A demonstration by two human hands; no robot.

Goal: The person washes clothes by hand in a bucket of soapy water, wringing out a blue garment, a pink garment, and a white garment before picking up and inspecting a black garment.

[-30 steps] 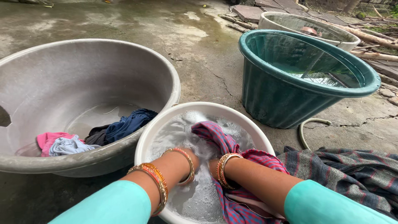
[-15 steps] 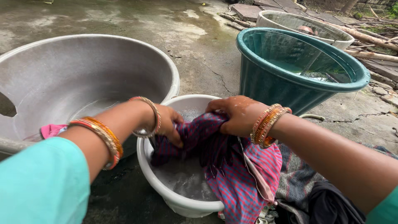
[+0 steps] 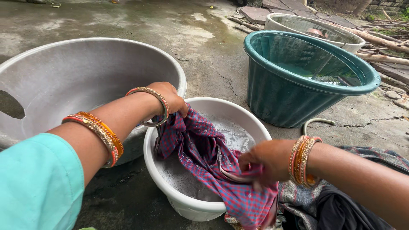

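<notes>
Washing step: left hand [image 3: 170,99] and right hand [image 3: 266,161] clenched on checked cloth [image 3: 208,166], stretched over white basin [image 3: 179,204]. Next: firm rubbing, probably.

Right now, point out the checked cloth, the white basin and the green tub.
checked cloth [image 3: 200,157]: head view, its middle fold.
white basin [image 3: 187,206]: head view, near outer wall.
green tub [image 3: 281,100]: head view, outer wall.
</notes>
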